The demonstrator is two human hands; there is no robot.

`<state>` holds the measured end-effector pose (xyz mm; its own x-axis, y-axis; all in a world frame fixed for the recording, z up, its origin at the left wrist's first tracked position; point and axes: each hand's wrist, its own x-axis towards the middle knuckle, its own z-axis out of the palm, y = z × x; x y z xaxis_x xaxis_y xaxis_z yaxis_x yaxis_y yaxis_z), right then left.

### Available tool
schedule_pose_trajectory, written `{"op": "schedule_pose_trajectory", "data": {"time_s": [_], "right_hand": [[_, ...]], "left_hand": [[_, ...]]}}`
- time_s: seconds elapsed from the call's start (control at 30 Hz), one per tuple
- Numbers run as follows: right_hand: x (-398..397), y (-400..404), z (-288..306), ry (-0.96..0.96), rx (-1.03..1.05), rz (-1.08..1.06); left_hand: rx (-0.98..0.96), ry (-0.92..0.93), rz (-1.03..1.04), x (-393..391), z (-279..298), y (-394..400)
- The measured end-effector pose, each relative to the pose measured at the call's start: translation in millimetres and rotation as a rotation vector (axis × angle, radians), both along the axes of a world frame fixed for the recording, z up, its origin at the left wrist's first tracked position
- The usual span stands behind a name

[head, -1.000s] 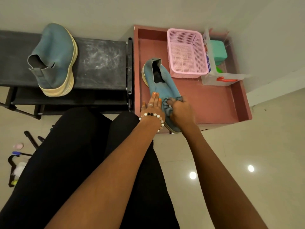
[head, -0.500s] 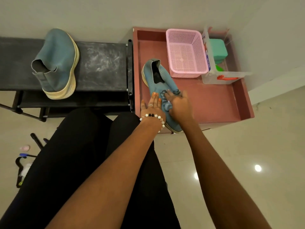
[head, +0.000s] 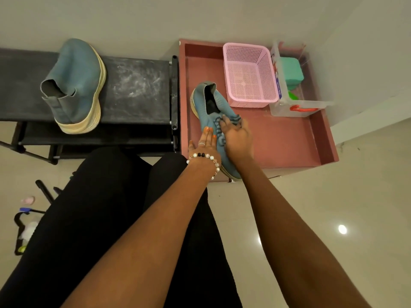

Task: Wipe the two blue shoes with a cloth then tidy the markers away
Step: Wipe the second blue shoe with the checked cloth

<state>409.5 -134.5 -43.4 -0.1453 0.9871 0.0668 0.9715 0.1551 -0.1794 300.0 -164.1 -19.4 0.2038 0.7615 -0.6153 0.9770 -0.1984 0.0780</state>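
The right hand (head: 236, 138), flat on the cloth (head: 224, 130), had slid it up the blue shoe (head: 211, 103) in the pink tray (head: 289, 143); left hand (head: 205, 144), fingers straight, steadied it; second shoe (head: 75, 85) waited on the desk (head: 138, 94).

We read this as home, probably entryway: black shoe rack (head: 133, 90) against wall, glossy tiled floor (head: 333, 207), pink basket (head: 250, 74).

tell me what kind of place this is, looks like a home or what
Most likely a home, perhaps an entryway or a room corner. A black shoe rack holds one blue shoe, a pink tray table carries a pink basket, and the floor is glossy tile.
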Motion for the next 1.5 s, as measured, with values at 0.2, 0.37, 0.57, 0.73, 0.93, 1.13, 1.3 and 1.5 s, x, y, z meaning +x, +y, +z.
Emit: {"op": "schedule_pose_trajectory", "data": {"time_s": [0.2,0.37,0.57,0.73,0.93,1.13,1.3,1.5], "right_hand": [[1,29,-2,-0.152,-0.015,0.211],[33,-37,4,-0.071,0.086,0.181],[44,-117,5,0.223,0.14,-0.053],[33,-122,5,0.234,0.069,-0.157],[30,-41,-8,-0.05,-0.072,0.054],[11,26,-9,-0.141,-0.101,0.02],[22,-28,7,-0.046,-0.102,0.07],[38,-117,13,0.161,0.057,-0.123]], "left_hand": [[-0.003,0.048,-0.041,-1,3,-1],[-0.014,0.049,-0.017,0,6,-2],[-0.012,0.05,0.081,10,8,-7],[0.027,0.041,0.091,12,6,-8],[0.024,0.003,0.088,13,7,-6],[-0.032,0.043,0.1,15,3,-2],[-0.001,0.03,0.096,14,5,-6],[0.069,0.089,0.039,15,4,-11]]}}
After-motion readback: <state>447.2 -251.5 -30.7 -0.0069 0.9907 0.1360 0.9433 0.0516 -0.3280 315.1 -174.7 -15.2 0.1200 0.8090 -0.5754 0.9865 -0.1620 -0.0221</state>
